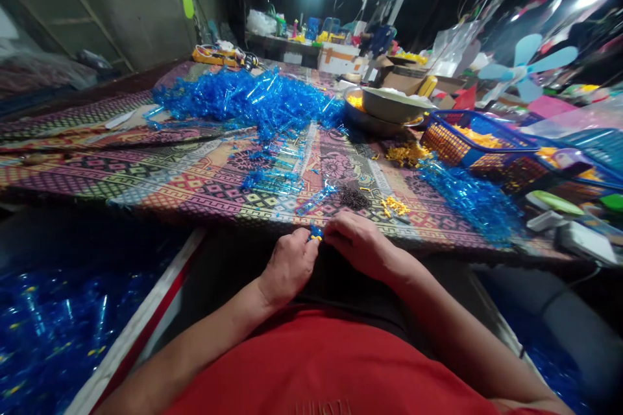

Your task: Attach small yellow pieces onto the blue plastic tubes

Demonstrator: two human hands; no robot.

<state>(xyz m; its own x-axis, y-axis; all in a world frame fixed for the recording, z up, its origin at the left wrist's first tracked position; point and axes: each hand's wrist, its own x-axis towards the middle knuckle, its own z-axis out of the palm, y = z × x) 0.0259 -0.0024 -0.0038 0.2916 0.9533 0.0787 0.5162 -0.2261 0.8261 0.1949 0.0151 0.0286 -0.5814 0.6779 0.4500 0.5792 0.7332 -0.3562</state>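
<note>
My left hand (291,262) is closed in a pinch around a small blue plastic piece with a yellow part (316,234), held just off the table's front edge. Right beside it my right hand (357,243) has its fingers bent together at the piece; what they grip is hidden. On the patterned cloth ahead lie a few clear blue plastic pieces (316,200), a heap of tiny dark parts (354,197) and a scatter of small yellow parts (394,206).
A large pile of blue plastic pieces (253,97) covers the table's back, and another pile (474,201) lies right. Metal bowls (392,107) and blue baskets (479,149) with yellow parts stand at right, near a fan (528,68). Below left, a container (141,337) holds blue pieces.
</note>
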